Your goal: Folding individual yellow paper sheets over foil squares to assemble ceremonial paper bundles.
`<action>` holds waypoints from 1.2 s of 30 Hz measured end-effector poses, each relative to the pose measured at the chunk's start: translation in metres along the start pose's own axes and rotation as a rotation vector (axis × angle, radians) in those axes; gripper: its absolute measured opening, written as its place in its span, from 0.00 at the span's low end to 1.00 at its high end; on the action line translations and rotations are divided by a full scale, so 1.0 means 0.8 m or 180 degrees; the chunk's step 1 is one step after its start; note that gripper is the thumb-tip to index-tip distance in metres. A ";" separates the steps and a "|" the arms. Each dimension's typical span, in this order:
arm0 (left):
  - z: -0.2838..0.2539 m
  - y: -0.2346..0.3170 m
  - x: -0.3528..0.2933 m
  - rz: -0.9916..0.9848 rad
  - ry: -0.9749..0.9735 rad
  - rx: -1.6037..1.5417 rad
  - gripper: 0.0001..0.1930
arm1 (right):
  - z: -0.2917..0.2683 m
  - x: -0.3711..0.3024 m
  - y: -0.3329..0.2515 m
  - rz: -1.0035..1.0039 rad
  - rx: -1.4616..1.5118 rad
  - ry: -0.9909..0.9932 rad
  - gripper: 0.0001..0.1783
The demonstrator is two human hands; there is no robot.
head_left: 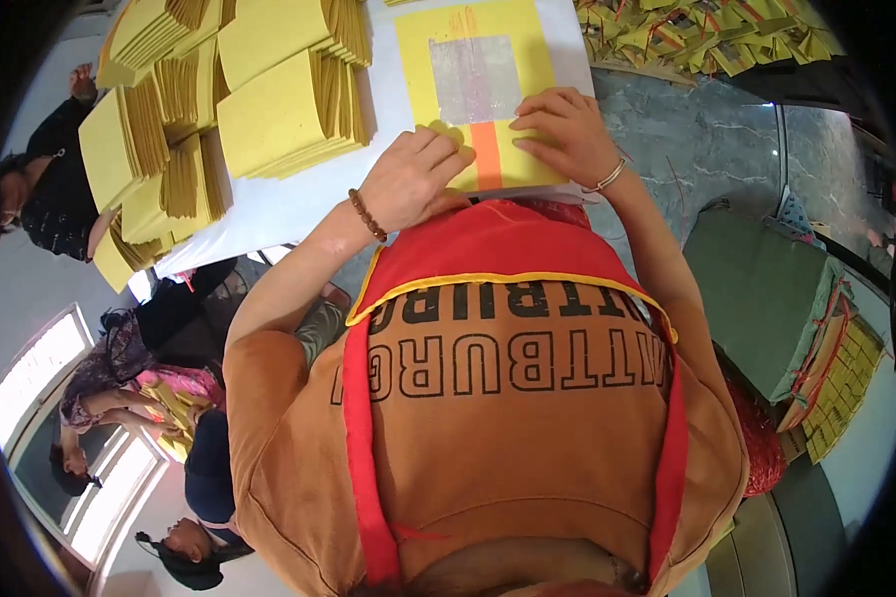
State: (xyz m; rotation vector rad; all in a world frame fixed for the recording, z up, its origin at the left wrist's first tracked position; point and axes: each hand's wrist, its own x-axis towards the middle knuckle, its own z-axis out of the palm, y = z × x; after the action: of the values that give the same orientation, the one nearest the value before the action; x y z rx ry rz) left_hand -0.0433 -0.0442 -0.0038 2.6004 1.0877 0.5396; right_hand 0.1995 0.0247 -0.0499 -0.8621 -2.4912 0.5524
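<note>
one yellow sheet (464,129), grey square panel (476,82) ahead, flat beneath your curled left hand (408,181), grip unclear, and loosely parted right hand (572,139), holding nothing, where uneven finger pressure could skew or crease it.

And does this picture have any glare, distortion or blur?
In the head view, fisheye distortion shows, with curved black borders at both sides; the white rectangular window at lower left looks overexposed; the yellow rectangular paper sheet with a silver square looks fairly sharp.
</note>
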 end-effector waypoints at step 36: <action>0.018 -0.047 -0.018 -0.2259 0.0040 -0.3019 0.12 | 0.015 -0.010 0.026 0.0329 0.1718 -0.0036 0.14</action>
State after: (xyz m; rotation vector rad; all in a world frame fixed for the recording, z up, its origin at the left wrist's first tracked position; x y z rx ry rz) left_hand -0.0693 -0.0306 -0.0344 1.3067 1.2406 0.6618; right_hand 0.2087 0.0324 -0.0720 -0.7665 -2.1429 1.1942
